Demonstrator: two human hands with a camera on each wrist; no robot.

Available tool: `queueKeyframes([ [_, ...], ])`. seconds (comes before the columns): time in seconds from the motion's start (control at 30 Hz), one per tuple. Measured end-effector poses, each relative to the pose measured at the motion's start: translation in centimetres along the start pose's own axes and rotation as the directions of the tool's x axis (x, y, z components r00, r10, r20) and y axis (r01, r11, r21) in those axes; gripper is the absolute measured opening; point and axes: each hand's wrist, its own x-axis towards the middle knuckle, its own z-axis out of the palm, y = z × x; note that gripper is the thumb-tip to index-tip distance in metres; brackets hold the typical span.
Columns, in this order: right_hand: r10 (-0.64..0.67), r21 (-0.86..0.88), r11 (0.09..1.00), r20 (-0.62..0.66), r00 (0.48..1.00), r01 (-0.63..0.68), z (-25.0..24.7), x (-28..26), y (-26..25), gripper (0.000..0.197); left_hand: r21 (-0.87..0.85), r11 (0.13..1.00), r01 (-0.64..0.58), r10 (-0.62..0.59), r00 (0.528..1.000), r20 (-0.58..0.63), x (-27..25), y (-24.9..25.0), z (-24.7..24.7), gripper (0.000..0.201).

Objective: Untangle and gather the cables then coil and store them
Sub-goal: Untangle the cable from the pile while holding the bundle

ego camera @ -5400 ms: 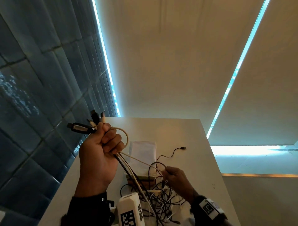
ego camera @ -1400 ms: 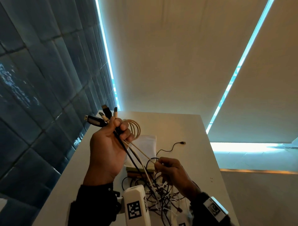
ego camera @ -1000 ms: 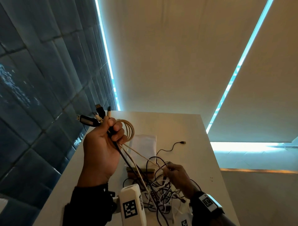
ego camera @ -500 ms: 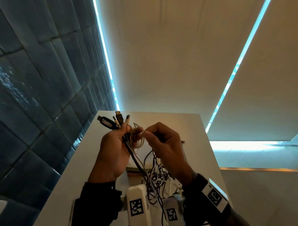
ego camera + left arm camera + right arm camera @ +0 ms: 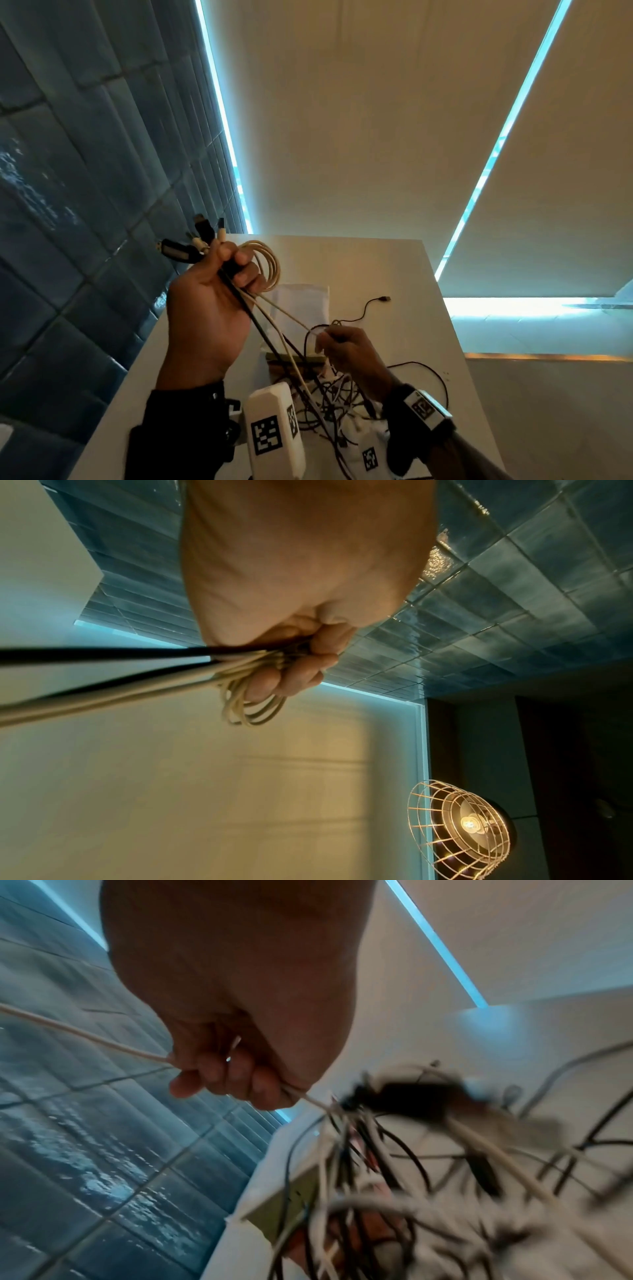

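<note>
The left hand is raised at the left, fingers curled tight round a bunch of cables with a cream coil looped beside its fingers, plugs sticking out above. The right hand, lower and nearer, pinches one cream cable running up from the tangle on the white table

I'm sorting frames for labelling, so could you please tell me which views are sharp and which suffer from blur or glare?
Head view: mostly sharp, though bright light strips leave the left hand and cable tangle dim. Left wrist view: crisp on the cream coil. Right wrist view: the tangle is motion-blurred, the right hand softer.
</note>
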Motion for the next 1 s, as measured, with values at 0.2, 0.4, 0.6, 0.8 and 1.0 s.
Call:
queueKeyframes([
  [0.2, 0.070, -0.061, 0.995, -0.073, 0.995, -0.075, 0.0, 0.4, 5.0, 0.026, -0.004, 0.998, -0.055, 0.055, 0.998, 0.018, -0.2, 0.9, -0.6, 0.034],
  [0.4, 0.154, -0.207, 0.958, -0.206, 0.966, -0.196, -0.8, 0.0, 7.4, 0.028, 0.060, 0.994, -0.087, 0.085, 0.996, 0.024, -0.3, 1.7, -0.6, 0.036],
  [0.6, 0.019, 0.077, 0.997, -0.339, 0.941, 0.007, 0.0, 0.8, -0.8, 0.017, 0.253, 0.967, 0.020, -0.003, 0.998, -0.069, 0.5, -0.2, -1.3, 0.032],
  [0.8, -0.355, 0.116, 0.918, -0.188, 0.916, 0.380, 2.5, -0.5, -8.6, 0.013, 0.354, 0.929, 0.106, -0.049, 0.985, -0.167, 0.1, -2.2, -0.7, 0.031],
  [1.0, -0.399, 0.046, 0.916, 0.008, 0.917, 0.399, 3.4, -1.2, -8.9, 0.011, 0.106, 0.974, 0.198, -0.193, 0.979, -0.060, 0.0, -1.7, -0.3, 0.032],
])
